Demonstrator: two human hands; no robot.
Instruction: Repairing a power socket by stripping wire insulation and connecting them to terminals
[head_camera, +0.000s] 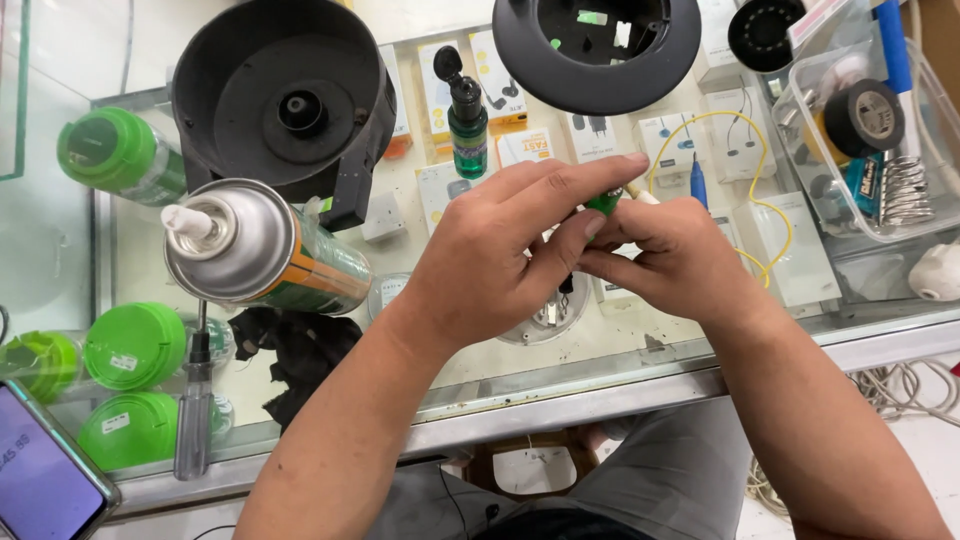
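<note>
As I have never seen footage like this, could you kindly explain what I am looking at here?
There is no machine: a person wears a camera on the head, looking down at their own two bare hands over a glass counter. The left hand and right hand meet on a small green part, pinched between their fingers. To the left lie a spray can, green-lidded jars, a screwdriver and a phone. Behind stand a small green bottle and a black round housing; a yellow wire loops at right.

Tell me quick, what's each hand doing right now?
Left hand: closed, pinching a small green part between thumb and fingers.
Right hand: closed, fingers on the same green part.
</note>
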